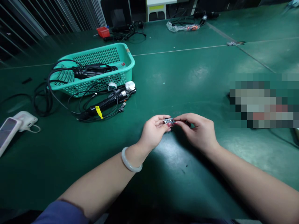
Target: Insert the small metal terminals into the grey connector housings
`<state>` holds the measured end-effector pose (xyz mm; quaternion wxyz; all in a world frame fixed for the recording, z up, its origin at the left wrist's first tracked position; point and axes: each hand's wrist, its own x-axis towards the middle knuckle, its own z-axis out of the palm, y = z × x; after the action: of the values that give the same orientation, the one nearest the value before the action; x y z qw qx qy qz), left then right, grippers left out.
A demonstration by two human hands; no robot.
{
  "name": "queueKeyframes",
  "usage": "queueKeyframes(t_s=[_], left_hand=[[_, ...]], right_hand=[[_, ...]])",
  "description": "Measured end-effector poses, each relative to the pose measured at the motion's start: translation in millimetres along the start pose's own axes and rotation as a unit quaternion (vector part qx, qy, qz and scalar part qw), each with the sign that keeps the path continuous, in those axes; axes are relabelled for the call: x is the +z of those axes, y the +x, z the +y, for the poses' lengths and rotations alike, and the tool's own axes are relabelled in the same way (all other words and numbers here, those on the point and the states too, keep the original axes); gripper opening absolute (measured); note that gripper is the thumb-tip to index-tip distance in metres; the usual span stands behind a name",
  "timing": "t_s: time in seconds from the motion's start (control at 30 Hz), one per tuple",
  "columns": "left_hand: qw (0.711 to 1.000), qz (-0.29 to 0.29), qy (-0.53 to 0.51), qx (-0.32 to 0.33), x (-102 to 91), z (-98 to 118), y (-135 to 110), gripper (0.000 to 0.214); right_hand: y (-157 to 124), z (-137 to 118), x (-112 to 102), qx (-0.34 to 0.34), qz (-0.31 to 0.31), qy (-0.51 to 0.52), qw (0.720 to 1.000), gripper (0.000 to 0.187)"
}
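Between my two hands is a small silvery, flat piece (168,120) with dark marks, too small to name for sure. My left hand (153,130) grips it between thumb and fingers; a pale bangle (130,161) circles that wrist. From the right, my right hand (198,129) pinches at the piece's right end with thumb and forefinger. Whether it holds the piece itself or a tiny part at its edge I cannot tell. Both hands are just above the green table (149,186).
A turquoise basket (127,71) holds a black corded tool (86,71). In front of it lies another black tool (107,104) with cables. A phone (9,133) and a white charger-like block (25,119) are at left. A red box (103,32) stands behind; a blurred-out patch (261,104) is at right.
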<state>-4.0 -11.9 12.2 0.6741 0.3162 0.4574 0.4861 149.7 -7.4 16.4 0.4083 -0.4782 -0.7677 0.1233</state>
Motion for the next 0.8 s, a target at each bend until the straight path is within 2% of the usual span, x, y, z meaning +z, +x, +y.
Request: queueKeyframes(t_s=[0.13, 0.2, 0.27, 0.33, 0.37, 0.43, 0.5, 0.6, 0.67, 0.73, 0.8], left_hand=[[1.000, 0.009, -0.004, -0.002, 0.6, 0.0, -0.2, 0.020], [1.000, 0.017, -0.003, 0.003, 1.1, 0.1, -0.2, 0.020], [1.000, 0.025, 0.000, 0.006, 1.7, 0.2, -0.1, 0.020], [1.000, 0.030, 0.003, 0.007, 2.1, 0.0, 0.0, 0.019], [1.000, 0.030, 0.005, 0.007, 2.2, -0.2, 0.1, 0.019], [1.000, 0.027, 0.009, 0.008, 2.0, -0.9, 0.4, 0.019], [1.000, 0.022, 0.011, 0.011, 1.6, -1.6, 0.9, 0.020], [1.000, 0.022, 0.012, 0.010, 0.9, -1.8, 1.3, 0.021], [1.000, 0.025, 0.009, 0.005, 0.9, -1.2, 1.0, 0.022], [1.000, 0.026, 0.004, 0.000, 1.2, -0.1, 0.3, 0.022], [1.000, 0.024, -0.001, -0.003, 1.5, 0.9, -0.5, 0.022]], right_hand=[[0.3, -0.4, -1.4, 0.015, -0.004, 0.002, 1.000, 0.011], [0.8, 1.4, -6.0, 0.027, -0.028, 0.005, 0.999, 0.011], [1.6, 5.3, -13.0, 0.029, -0.105, 0.011, 0.994, 0.008], [2.5, 10.2, -19.8, 0.016, -0.223, 0.010, 0.975, 0.006], [2.8, 12.5, -22.3, 0.014, -0.265, 0.002, 0.964, 0.012], [3.2, 15.6, -24.4, 0.009, -0.312, -0.004, 0.950, 0.014], [3.0, 16.3, -23.0, 0.000, -0.332, -0.001, 0.943, 0.009], [1.9, 14.2, -18.4, -0.024, -0.342, 0.000, 0.939, 0.013], [1.0, 12.2, -16.3, -0.039, -0.324, 0.005, 0.945, 0.016], [0.3, 9.8, -15.5, -0.050, -0.261, 0.021, 0.964, 0.016], [-0.2, 7.0, -15.1, -0.058, -0.166, 0.032, 0.984, 0.015]])
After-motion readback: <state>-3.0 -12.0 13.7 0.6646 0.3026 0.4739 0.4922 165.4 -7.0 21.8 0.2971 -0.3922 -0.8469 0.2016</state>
